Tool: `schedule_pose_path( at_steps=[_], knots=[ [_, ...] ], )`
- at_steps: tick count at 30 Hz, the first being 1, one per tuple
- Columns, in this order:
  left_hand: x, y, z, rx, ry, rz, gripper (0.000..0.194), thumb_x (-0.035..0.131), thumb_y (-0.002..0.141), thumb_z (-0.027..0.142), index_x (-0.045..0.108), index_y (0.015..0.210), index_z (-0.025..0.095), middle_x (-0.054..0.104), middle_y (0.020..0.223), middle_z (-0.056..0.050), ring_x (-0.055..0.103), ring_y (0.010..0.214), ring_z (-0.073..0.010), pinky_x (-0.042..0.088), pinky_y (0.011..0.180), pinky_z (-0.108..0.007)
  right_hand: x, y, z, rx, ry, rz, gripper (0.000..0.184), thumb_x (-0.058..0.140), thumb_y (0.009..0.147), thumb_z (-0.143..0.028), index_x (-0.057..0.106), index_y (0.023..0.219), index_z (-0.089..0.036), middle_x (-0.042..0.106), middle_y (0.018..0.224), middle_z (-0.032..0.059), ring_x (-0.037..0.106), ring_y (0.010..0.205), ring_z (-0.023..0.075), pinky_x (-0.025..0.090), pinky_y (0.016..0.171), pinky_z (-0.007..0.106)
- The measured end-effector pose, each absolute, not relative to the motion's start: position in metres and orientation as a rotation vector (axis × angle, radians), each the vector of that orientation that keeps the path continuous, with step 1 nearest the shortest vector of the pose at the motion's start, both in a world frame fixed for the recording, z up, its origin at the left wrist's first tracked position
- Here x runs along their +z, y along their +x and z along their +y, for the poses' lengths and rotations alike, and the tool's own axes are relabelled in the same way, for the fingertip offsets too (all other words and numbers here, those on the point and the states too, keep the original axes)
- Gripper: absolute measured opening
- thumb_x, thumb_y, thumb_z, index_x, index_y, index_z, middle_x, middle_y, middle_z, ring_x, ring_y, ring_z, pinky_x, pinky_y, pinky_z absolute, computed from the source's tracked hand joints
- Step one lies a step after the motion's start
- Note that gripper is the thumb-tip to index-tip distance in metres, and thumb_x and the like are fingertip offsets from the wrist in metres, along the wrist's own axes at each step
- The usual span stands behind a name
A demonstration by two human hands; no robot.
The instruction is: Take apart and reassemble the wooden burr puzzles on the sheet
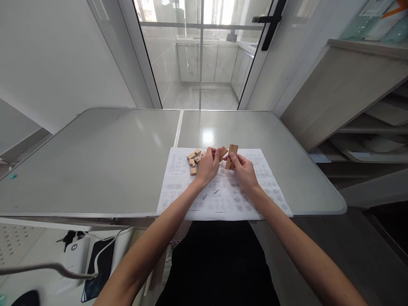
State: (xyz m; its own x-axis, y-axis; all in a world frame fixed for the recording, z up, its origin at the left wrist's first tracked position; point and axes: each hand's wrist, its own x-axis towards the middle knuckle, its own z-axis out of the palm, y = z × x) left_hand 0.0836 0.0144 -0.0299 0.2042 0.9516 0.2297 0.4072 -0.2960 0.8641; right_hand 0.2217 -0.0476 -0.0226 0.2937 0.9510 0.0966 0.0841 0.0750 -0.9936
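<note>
Over a printed sheet (216, 204) with rows of small diagrams, my two hands are close together. My right hand (245, 170) is closed on an upright wooden puzzle piece (233, 149), a flat bar with a dark mark near its lower end. The fingers of my left hand (209, 163) pinch a second wooden piece (223, 152), which tilts toward the first. Whether the two pieces touch is hard to make out. Beside my left hand lie several loose notched wooden pieces (192, 162), partly hidden by that hand.
The sheet lies at the front edge of a grey folding table (127, 161) with a seam (179, 127). A glass door (200, 63) stands behind it, shelves (360, 140) at right. Lower left are a phone (101, 263), a white power bank (76, 255) and cables.
</note>
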Motion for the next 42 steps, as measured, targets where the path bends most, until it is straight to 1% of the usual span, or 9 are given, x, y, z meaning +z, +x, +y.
schedule_pose_path(
  at_steps=[4,11,15,17,19,24,31,37,42],
  knots=[
    [-0.032,0.082,0.015,1.053,1.817,1.256,0.034,0.045,0.110,0.053,0.056,0.104,0.021,0.076,0.099,-0.007,0.071,0.091,-0.0231,0.048,0.080,-0.034,-0.022,0.222,-0.049,0.888,-1.316,-1.111,0.045,0.068,0.093,-0.064,0.078,0.094,-0.021,0.077,0.094,0.0064,0.068,0.089,0.0229,0.054,0.082,0.035],
    [-0.032,0.080,0.011,1.014,1.862,1.211,0.031,0.054,0.108,0.050,0.057,0.118,0.021,0.078,0.111,-0.009,0.075,0.093,-0.0228,0.052,0.080,-0.033,-0.030,0.224,-0.045,0.836,-1.358,-1.033,0.049,0.065,0.092,-0.068,0.073,0.094,-0.020,0.074,0.091,0.0060,0.065,0.081,0.0210,0.051,0.072,0.033],
    [-0.033,0.079,0.012,1.016,1.930,1.195,0.021,0.059,0.106,0.040,0.061,0.117,0.022,0.078,0.110,-0.007,0.075,0.084,-0.0207,0.052,0.075,-0.032,-0.028,0.224,-0.046,0.835,-1.405,-1.027,0.049,0.066,0.091,-0.069,0.066,0.081,-0.021,0.066,0.076,0.0022,0.057,0.069,0.0187,0.045,0.062,0.032],
    [-0.034,0.079,0.013,1.023,1.945,1.176,0.019,0.061,0.105,0.038,0.063,0.115,0.022,0.080,0.106,-0.006,0.075,0.082,-0.0204,0.053,0.074,-0.032,-0.026,0.224,-0.048,0.832,-1.420,-1.049,0.050,0.067,0.091,-0.068,0.062,0.075,-0.022,0.063,0.073,0.0013,0.055,0.068,0.0182,0.043,0.062,0.032],
    [-0.034,0.079,0.012,1.023,1.955,1.152,0.018,0.062,0.105,0.039,0.067,0.112,0.023,0.081,0.103,-0.005,0.076,0.084,-0.0210,0.054,0.076,-0.033,-0.025,0.223,-0.049,0.817,-1.411,-1.078,0.049,0.067,0.091,-0.067,0.062,0.073,-0.022,0.063,0.076,0.0015,0.056,0.071,0.0186,0.045,0.065,0.032],
    [-0.031,0.078,0.010,1.041,1.947,1.151,0.019,0.067,0.102,0.043,0.073,0.103,0.025,0.082,0.100,-0.004,0.077,0.087,-0.0207,0.057,0.084,-0.035,-0.024,0.222,-0.050,0.890,-1.342,-1.156,0.044,0.067,0.093,-0.063,0.075,0.087,-0.021,0.072,0.087,0.0038,0.064,0.082,0.0215,0.049,0.073,0.033],
    [-0.030,0.079,0.011,1.037,1.938,1.202,0.035,0.068,0.099,0.055,0.074,0.091,0.022,0.082,0.089,-0.005,0.076,0.083,-0.0212,0.058,0.080,-0.035,-0.025,0.224,-0.049,0.896,-1.329,-1.055,0.044,0.069,0.092,-0.064,0.080,0.090,-0.021,0.075,0.089,0.0050,0.066,0.085,0.0226,0.052,0.077,0.035],
    [-0.031,0.079,0.010,1.001,1.976,1.182,0.039,0.064,0.100,0.060,0.073,0.095,0.022,0.081,0.089,-0.004,0.076,0.081,-0.0199,0.056,0.072,-0.031,-0.030,0.226,-0.046,0.899,-1.325,-0.942,0.046,0.074,0.089,-0.065,0.078,0.080,-0.020,0.074,0.084,0.0038,0.065,0.080,0.0198,0.051,0.073,0.031],
    [-0.031,0.078,0.008,0.982,2.015,1.190,0.040,0.062,0.101,0.062,0.072,0.098,0.023,0.080,0.087,-0.002,0.075,0.078,-0.0185,0.054,0.070,-0.030,-0.035,0.228,-0.043,0.921,-1.268,-0.806,0.047,0.079,0.084,-0.067,0.081,0.089,-0.020,0.075,0.087,0.0049,0.066,0.080,0.0204,0.053,0.071,0.031]
  ],
)
